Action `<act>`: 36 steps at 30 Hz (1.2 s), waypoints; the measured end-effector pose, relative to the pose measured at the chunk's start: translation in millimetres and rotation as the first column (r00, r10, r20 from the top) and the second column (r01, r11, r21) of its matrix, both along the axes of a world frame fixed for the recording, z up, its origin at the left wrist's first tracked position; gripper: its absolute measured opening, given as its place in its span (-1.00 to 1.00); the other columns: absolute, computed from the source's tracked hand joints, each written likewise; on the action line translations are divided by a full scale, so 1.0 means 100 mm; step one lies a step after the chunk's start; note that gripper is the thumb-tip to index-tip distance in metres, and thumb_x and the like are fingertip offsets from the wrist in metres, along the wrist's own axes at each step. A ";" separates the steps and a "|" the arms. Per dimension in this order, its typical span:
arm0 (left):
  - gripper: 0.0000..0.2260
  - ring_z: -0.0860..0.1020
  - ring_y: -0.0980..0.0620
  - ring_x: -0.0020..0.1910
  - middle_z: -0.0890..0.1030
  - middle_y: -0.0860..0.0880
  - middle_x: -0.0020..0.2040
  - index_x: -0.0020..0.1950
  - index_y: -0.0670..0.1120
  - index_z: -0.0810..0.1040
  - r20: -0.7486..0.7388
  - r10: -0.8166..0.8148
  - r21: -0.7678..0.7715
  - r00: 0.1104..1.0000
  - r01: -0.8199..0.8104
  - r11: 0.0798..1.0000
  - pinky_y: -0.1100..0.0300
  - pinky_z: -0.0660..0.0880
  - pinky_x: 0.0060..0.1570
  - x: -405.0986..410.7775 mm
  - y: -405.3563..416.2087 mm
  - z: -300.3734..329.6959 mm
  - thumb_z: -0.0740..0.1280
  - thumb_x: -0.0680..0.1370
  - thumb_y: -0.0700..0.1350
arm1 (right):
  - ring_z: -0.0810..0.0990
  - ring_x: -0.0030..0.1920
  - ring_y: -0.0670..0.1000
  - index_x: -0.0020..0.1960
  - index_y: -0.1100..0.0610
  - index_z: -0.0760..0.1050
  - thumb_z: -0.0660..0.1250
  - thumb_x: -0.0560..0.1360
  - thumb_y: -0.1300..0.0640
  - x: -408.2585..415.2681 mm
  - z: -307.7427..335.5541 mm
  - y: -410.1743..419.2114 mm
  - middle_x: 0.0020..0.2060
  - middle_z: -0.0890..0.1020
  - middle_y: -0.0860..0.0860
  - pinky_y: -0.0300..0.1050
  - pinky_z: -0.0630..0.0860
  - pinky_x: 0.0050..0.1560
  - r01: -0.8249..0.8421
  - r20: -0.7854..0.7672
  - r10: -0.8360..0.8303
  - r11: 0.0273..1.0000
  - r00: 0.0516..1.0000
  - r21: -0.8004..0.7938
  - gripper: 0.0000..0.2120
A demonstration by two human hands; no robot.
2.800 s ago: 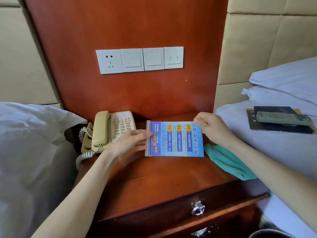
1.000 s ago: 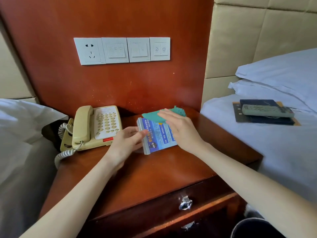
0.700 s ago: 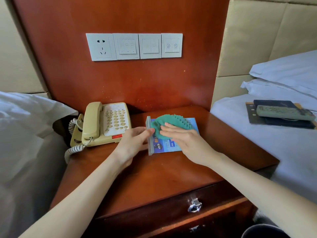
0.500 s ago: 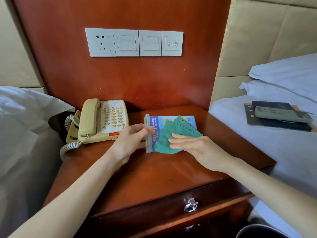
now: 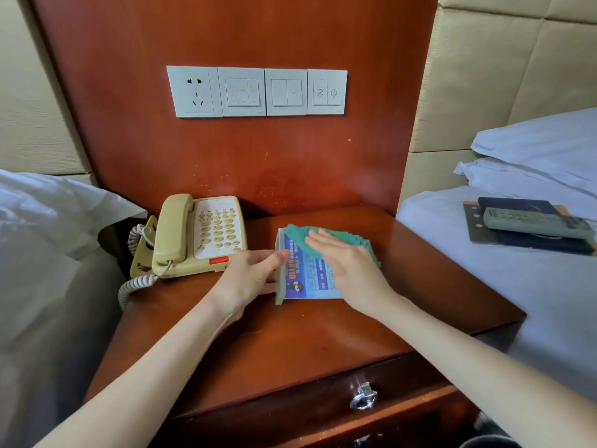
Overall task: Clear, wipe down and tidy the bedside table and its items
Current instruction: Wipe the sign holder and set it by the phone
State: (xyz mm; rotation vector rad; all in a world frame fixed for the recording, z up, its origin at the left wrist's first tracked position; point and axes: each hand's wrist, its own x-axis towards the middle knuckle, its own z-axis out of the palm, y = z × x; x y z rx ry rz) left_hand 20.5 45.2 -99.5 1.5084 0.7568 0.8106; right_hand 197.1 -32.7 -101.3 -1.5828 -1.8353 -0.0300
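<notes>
A blue printed card in a clear acrylic stand (image 5: 307, 279) lies flat near the back of the reddish wooden worktop (image 5: 290, 344), right of centre; it shows white and yellow text, red digits and a small cartoon figure, with a thick transparent base along its left side. The left hand (image 5: 255, 276) steadies that base, thumb and fingers curled against its edge. The right hand (image 5: 349, 266), fingers straight, presses a green cloth (image 5: 297, 234) with a zigzag edge flat onto the card's far half. A cream telephone (image 5: 197, 236) sits by the worktop's back left corner.
</notes>
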 end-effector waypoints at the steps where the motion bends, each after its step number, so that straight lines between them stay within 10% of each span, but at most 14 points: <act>1: -0.79 0.69 0.01 -0.07 0.73 -0.06 -0.10 0.00 -0.09 0.63 -0.021 0.022 -0.017 1.000 -0.023 1.000 0.22 0.61 -0.18 -0.01 0.01 -0.01 0.32 0.57 0.02 | 0.14 0.44 -0.21 0.44 0.12 0.31 0.10 0.54 0.50 0.00 -0.03 -0.03 0.43 0.33 -0.06 -0.52 -0.02 0.35 -0.033 0.013 0.034 0.999 0.999 -0.035 -0.46; 8: -0.76 0.69 0.00 -0.07 0.73 -0.07 -0.10 -0.01 -0.12 0.64 -0.053 0.008 -0.079 0.999 -0.013 0.997 0.19 0.60 -0.13 0.02 0.04 -0.01 0.34 0.55 0.05 | 0.22 0.39 -0.37 0.36 0.03 0.43 0.12 0.61 0.36 0.27 -0.02 -0.40 0.33 0.40 -0.27 -0.50 0.12 0.34 -0.239 -0.071 0.229 0.945 0.971 -0.221 -0.59; 13: -0.61 0.64 -0.07 0.08 0.69 -0.14 0.05 0.19 -0.19 0.59 -0.057 0.009 -0.089 0.998 -0.014 0.996 -0.02 0.57 0.12 0.00 0.08 -0.02 0.34 0.54 0.08 | 0.23 0.41 -0.31 0.36 0.04 0.44 0.12 0.59 0.38 0.47 -0.01 -0.40 0.30 0.39 -0.29 -0.49 0.11 0.37 -0.038 -0.065 0.028 0.987 0.997 -0.155 -0.57; 21: -0.63 0.67 0.02 0.04 0.70 -0.08 0.03 0.21 -0.16 0.57 0.014 -0.021 -0.131 1.000 0.023 0.991 0.17 0.61 -0.06 -0.02 -0.01 0.02 0.36 0.52 0.05 | 0.51 0.17 -0.10 0.35 0.00 0.46 0.13 0.62 0.27 -0.03 0.14 0.11 0.31 0.51 -0.08 -0.45 0.46 -0.10 0.088 -0.227 -0.097 0.995 0.969 -0.051 -0.63; 24: -0.66 0.66 -0.01 0.07 0.69 -0.12 0.06 0.23 -0.18 0.56 0.046 -0.031 -0.135 0.998 0.037 0.990 0.13 0.60 0.01 -0.03 -0.02 0.03 0.34 0.55 0.00 | 0.50 0.02 -0.34 0.36 -0.05 0.42 0.20 0.60 0.22 -0.26 0.16 0.22 0.22 0.50 -0.24 -0.50 0.44 -0.18 0.040 -0.365 -0.047 0.999 0.930 -0.026 -0.64; 30: -0.72 0.67 -0.04 0.04 0.69 -0.17 0.05 0.19 -0.21 0.57 0.147 -0.043 -0.164 0.988 0.067 0.984 0.17 0.62 -0.06 0.00 -0.04 0.01 0.30 0.57 -0.07 | 0.50 0.12 -0.22 0.27 -0.06 0.40 0.23 0.58 0.23 -0.28 0.14 0.14 0.19 0.52 -0.16 -0.34 0.49 0.01 -0.029 -0.462 -0.019 0.995 0.887 -0.096 -0.68; 36: -0.72 0.66 -0.08 0.05 0.68 -0.20 0.06 0.20 -0.26 0.56 0.196 -0.025 -0.201 0.980 0.065 0.977 0.15 0.62 -0.03 -0.01 -0.02 0.02 0.28 0.59 -0.09 | 0.40 0.08 -0.51 0.26 -0.01 0.44 0.22 0.56 0.30 -0.22 0.01 -0.13 0.08 0.51 -0.30 -0.63 0.30 0.05 -0.144 -0.380 0.061 0.970 0.923 -0.196 -0.66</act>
